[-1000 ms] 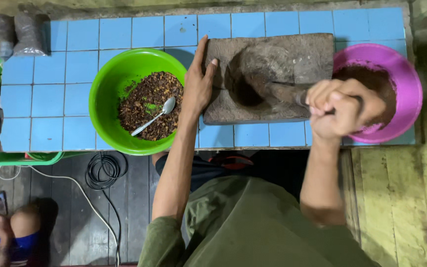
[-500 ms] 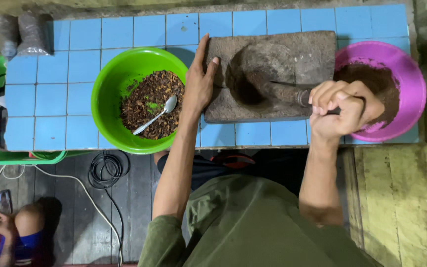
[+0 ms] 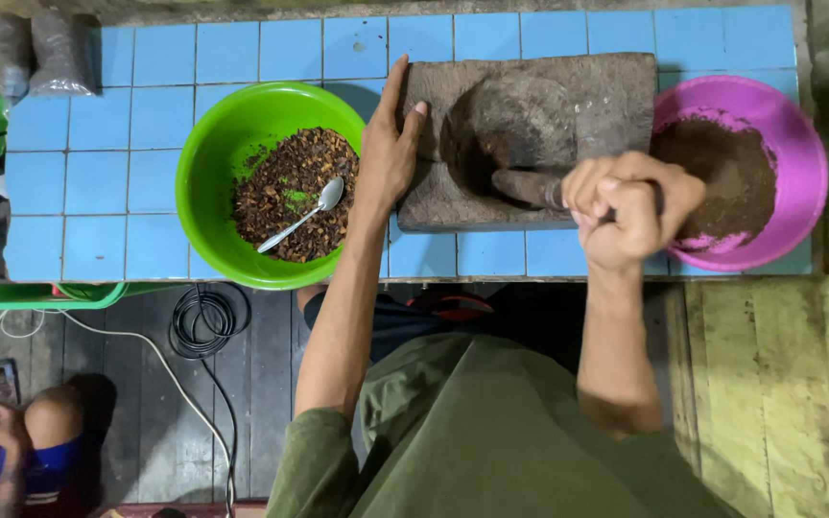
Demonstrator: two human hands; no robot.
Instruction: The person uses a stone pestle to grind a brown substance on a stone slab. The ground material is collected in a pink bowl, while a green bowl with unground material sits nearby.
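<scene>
A: Blue tiled counter across the top of frame, dark plank floor below. Hands?

B: Left hand flat, fingers spread, pressing the left edge of the stone slab. Right hand fisted tight around the stone pestle.

A: Pestle direction?

B: Long axis roughly horizontal, handle end right, head toward the slab's centre.

A: Counts?

B: One slab, one pestle. Two bowls: green bowl left with brown bits and one spoon, pink bowl right with brown paste.
</scene>
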